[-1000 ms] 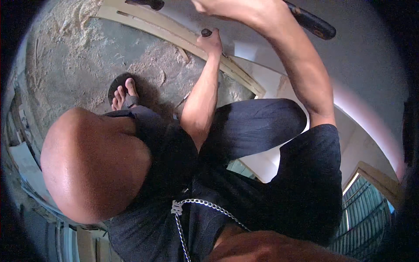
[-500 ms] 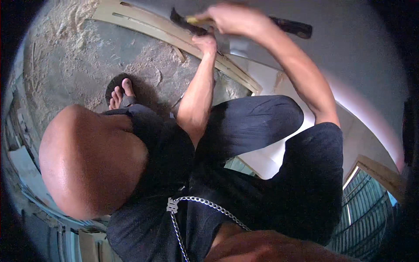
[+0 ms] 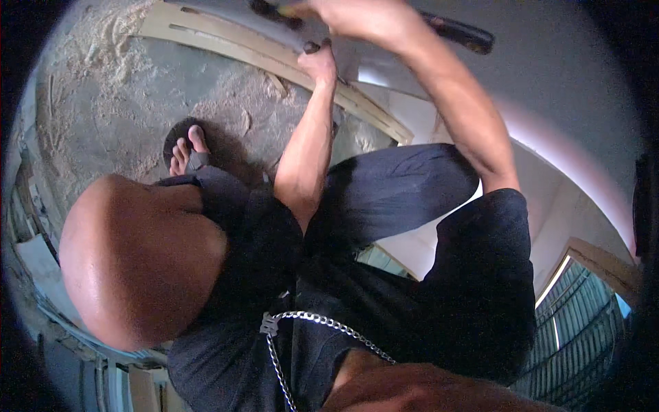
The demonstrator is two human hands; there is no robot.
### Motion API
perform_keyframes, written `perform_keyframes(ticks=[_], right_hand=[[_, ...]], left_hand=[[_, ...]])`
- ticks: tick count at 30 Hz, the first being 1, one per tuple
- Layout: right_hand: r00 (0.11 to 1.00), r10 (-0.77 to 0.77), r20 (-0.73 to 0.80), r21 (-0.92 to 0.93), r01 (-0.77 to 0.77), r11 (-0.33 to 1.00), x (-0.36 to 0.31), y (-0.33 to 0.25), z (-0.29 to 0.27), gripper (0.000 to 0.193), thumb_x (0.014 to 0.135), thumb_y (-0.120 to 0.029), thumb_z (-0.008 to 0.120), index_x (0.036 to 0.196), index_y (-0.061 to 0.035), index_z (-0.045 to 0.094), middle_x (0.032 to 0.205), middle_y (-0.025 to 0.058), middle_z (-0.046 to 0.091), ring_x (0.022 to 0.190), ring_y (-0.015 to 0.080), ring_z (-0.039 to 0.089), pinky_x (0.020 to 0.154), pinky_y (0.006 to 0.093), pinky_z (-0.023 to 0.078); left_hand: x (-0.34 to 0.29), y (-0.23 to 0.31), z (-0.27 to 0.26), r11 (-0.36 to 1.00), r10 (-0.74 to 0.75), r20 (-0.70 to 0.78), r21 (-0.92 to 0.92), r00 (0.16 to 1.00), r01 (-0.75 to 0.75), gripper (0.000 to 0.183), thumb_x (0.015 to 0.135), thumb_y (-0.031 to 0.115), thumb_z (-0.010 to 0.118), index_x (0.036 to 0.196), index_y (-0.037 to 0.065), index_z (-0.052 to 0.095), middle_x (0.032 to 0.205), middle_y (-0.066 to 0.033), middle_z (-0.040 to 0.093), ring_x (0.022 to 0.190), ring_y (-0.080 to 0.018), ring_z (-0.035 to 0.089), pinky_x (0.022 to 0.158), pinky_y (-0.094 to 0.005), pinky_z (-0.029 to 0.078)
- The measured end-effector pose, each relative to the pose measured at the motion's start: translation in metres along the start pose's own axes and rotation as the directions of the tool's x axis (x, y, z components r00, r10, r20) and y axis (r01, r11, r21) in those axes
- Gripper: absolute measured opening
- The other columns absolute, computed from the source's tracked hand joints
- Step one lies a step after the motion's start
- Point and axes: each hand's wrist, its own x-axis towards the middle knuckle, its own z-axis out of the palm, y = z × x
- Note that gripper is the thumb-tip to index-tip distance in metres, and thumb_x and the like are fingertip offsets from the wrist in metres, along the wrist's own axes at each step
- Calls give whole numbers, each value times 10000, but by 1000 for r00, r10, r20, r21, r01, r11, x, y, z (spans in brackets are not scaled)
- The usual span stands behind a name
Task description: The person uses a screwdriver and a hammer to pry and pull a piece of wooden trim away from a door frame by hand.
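Observation:
My left hand [image 3: 319, 60] reaches down to a pale curved wooden strip [image 3: 226, 42] lying on the floor, and its fingers pinch a small dark object [image 3: 312, 47] against the wood. Just above it, at the top edge of the view, my right hand [image 3: 360, 17] grips a long tool with a dark handle [image 3: 458, 33]. The tool's head [image 3: 264, 8] points left over the strip. Both forearms stretch away from my dark-clothed body.
Sawdust [image 3: 103, 41] covers the grey concrete floor [image 3: 110, 117]. My foot in a dark sandal [image 3: 185, 147] rests near the strip. A white board [image 3: 549, 185] lies under my right knee, with a wooden frame [image 3: 604, 264] at the right. A metal chain [image 3: 309, 319] hangs from my neck.
My right hand swung the tool down toward the strip and has come back up a little. My left hand has stayed on the strip.

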Motion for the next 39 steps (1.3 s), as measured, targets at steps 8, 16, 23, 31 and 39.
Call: perform_keyframes(ticks=[8, 16, 23, 31, 39], right_hand=[[968, 214, 131, -164, -191, 968, -8, 13, 31, 489, 865, -132, 614, 1351, -126, 562, 1053, 192, 697, 910, 353, 683, 824, 433, 537], [997, 32, 66, -127, -23, 992, 30, -10, 29, 460, 860, -52, 553, 1306, -145, 611, 938, 164, 726, 727, 285, 696, 631, 392, 549], [939, 290, 184, 151, -319, 936, 28, -10, 37, 359, 828, -148, 558, 1156, -85, 689, 917, 197, 712, 810, 367, 703, 721, 483, 544], [921, 272, 278, -137, -242, 961, 5, 26, 70, 621, 799, -61, 619, 1391, -219, 524, 959, 218, 689, 852, 339, 698, 730, 433, 542], [979, 178, 96, -66, -172, 983, -6, -23, 2, 504, 861, -108, 532, 1360, -178, 547, 903, 253, 681, 810, 393, 686, 706, 468, 545]], left_hand=[[-14, -16, 14, 994, -91, 4, -62, 996, 91, 250, 748, 183, 755, 743, -56, 683, 725, -187, 709, 657, -300, 687, 645, -405, 509], [25, -64, 19, 988, -123, -39, -97, 992, 119, 280, 739, 172, 767, 731, -84, 651, 682, -182, 685, 593, -216, 626, 633, -382, 510], [-8, -26, 5, 979, -159, 52, -117, 986, 164, 255, 760, 148, 751, 728, -83, 649, 684, -162, 686, 620, -179, 611, 637, -354, 509], [5, -49, 16, 999, -7, 39, -31, 999, 9, 218, 789, 142, 730, 819, -60, 652, 781, -96, 692, 717, -172, 620, 682, -351, 511], [-3, -41, 12, 992, -7, 5, -126, 1000, 7, 218, 793, 167, 735, 818, -37, 664, 842, -88, 697, 753, -204, 640, 710, -377, 514]])
